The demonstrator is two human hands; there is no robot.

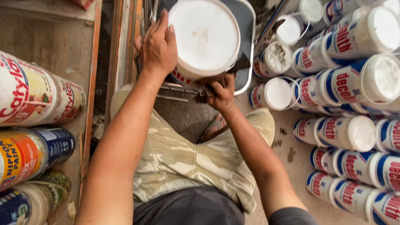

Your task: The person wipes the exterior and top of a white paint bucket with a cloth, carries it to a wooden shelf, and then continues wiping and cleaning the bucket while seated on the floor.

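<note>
A large white plastic bucket [204, 35] with a round white lid sits on a grey metal stool or trolley frame [246, 25] in front of me. My left hand [158, 48] rests against the bucket's left side, fingers curved round its wall. My right hand [221, 91] is closed at the bucket's lower edge, gripping a dark thin thing there, seemingly a tool or handle; what it is stays partly hidden. My knees in camouflage shorts [187, 158] show below.
Many white lidded paint tubs with blue and red labels [354, 79] are stacked at the right, down to the floor. Larger paint cans [29, 96] lie on wooden shelving at the left. A wooden frame [125, 46] runs up beside my left arm.
</note>
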